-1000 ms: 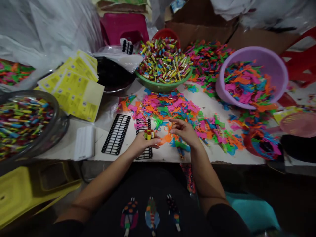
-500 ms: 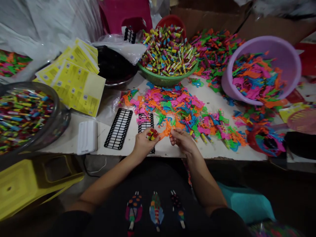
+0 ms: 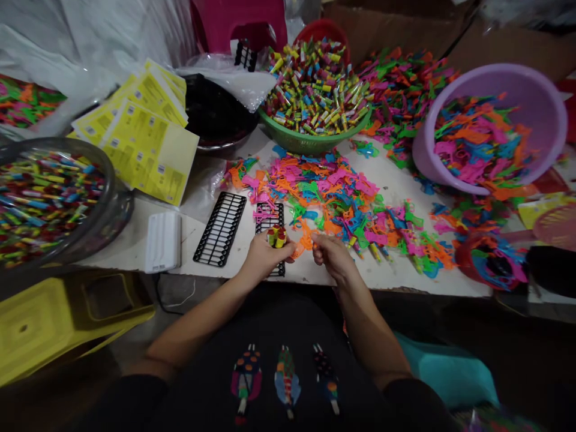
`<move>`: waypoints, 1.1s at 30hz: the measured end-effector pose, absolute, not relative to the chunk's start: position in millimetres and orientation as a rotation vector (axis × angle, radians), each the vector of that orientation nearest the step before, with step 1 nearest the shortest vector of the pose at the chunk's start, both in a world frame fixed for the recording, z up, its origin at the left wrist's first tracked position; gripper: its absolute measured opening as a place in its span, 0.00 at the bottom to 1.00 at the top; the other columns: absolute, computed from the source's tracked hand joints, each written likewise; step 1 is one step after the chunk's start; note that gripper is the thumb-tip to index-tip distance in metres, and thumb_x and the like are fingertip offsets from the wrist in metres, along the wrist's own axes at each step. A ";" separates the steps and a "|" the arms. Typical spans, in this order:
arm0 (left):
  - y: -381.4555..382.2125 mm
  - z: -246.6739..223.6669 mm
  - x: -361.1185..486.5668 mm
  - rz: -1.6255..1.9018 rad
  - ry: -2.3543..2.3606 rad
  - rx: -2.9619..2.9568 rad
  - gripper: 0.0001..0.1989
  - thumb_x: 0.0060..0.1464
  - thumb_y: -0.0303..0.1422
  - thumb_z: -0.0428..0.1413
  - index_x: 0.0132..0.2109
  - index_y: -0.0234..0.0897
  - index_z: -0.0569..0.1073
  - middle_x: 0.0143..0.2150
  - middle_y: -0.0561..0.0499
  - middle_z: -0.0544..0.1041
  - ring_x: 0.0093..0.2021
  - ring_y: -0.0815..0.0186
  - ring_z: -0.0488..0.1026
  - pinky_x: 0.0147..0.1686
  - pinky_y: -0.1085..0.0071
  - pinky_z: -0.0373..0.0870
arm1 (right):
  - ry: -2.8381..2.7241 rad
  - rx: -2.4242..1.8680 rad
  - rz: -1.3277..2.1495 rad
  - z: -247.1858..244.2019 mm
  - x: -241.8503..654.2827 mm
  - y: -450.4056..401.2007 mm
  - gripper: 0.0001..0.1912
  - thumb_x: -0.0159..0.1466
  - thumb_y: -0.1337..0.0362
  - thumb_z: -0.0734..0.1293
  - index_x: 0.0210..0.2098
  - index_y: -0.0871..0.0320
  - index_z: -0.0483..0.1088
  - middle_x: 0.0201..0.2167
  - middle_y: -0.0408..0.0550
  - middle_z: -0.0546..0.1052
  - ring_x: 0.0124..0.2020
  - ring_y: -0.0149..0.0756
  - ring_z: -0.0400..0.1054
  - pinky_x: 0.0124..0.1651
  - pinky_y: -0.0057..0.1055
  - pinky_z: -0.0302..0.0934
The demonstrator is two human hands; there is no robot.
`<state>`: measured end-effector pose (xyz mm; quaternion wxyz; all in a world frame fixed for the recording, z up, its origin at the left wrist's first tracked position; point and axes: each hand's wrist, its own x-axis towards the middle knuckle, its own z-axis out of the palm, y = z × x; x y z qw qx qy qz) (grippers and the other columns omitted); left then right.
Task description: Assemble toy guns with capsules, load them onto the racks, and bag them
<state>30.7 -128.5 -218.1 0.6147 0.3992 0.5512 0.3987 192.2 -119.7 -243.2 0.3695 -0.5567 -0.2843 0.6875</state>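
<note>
My left hand (image 3: 265, 255) is closed around several small yellow-and-red tubes (image 3: 276, 236), their ends showing above the fingers. An orange plastic toy gun (image 3: 303, 237) lies between my two hands, by the left thumb and fingertips. My right hand (image 3: 335, 255) is closed in a pinch at the right side of that toy gun; whatever its fingertips hold is hidden. Beneath and behind my left hand is a black slotted plastic rack (image 3: 270, 219), with pink toy guns on its upper part. Another black rack (image 3: 219, 229) lies to the left.
Loose colourful toy guns (image 3: 333, 180) cover the table's middle. Behind them stands a green basin (image 3: 310, 144) heaped with small tubes. A purple tub (image 3: 555, 120) of toy guns tilts at right. Left are a white device (image 3: 162, 243), yellow printed sheets (image 3: 148, 150) and a clear basin (image 3: 105, 180).
My right hand has moved slightly away from the left, and its fingers are more curled. The tubes in my left hand now stand more upright. The whole view has shifted a little.
</note>
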 end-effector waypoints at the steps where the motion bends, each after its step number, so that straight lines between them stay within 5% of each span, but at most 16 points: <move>1: -128.4 -219.2 31.1 0.915 1.267 0.916 0.10 0.35 0.31 0.59 0.25 0.32 0.67 0.20 0.56 0.70 0.18 0.71 0.69 0.18 0.75 0.70 | -0.691 -1.421 1.796 -243.5 191.7 -119.5 0.18 0.46 0.54 0.69 0.15 0.58 0.57 0.07 0.35 0.58 0.09 0.21 0.48 0.13 0.23 0.41; 7: -128.6 -226.9 36.8 0.913 1.367 1.008 0.08 0.35 0.29 0.57 0.27 0.34 0.67 0.20 0.57 0.70 0.18 0.71 0.69 0.17 0.78 0.67 | -0.510 -1.337 2.028 -248.9 191.2 -116.7 0.20 0.47 0.55 0.67 0.15 0.56 0.52 0.05 0.31 0.50 0.09 0.19 0.41 0.13 0.22 0.35; 16: -126.2 -227.9 38.7 0.884 1.385 1.031 0.06 0.36 0.28 0.56 0.28 0.35 0.68 0.19 0.57 0.70 0.18 0.69 0.70 0.18 0.75 0.68 | -0.450 -1.335 2.004 -257.5 190.4 -117.0 0.20 0.46 0.57 0.69 0.16 0.56 0.52 0.06 0.31 0.52 0.09 0.19 0.41 0.13 0.21 0.36; 22: -126.6 -231.0 35.9 0.925 1.361 0.980 0.08 0.36 0.29 0.57 0.28 0.34 0.67 0.20 0.57 0.70 0.18 0.69 0.70 0.18 0.75 0.69 | -0.601 -1.413 1.758 -262.0 185.1 -120.3 0.18 0.46 0.55 0.70 0.17 0.58 0.58 0.08 0.34 0.60 0.10 0.20 0.50 0.14 0.21 0.44; 27: -128.2 -234.8 32.8 0.980 1.316 0.985 0.09 0.37 0.31 0.58 0.28 0.32 0.68 0.23 0.54 0.72 0.20 0.70 0.70 0.21 0.74 0.71 | -0.516 -1.273 1.800 -261.4 176.1 -127.5 0.16 0.45 0.54 0.71 0.26 0.58 0.67 0.22 0.40 0.72 0.21 0.26 0.64 0.28 0.28 0.60; 33: -134.4 -234.5 36.2 0.999 1.250 0.903 0.11 0.36 0.33 0.60 0.27 0.30 0.69 0.22 0.54 0.72 0.21 0.71 0.70 0.24 0.73 0.72 | -0.711 -1.271 1.383 -271.7 165.4 -133.6 0.13 0.46 0.56 0.70 0.19 0.58 0.67 0.17 0.39 0.68 0.20 0.26 0.60 0.26 0.26 0.55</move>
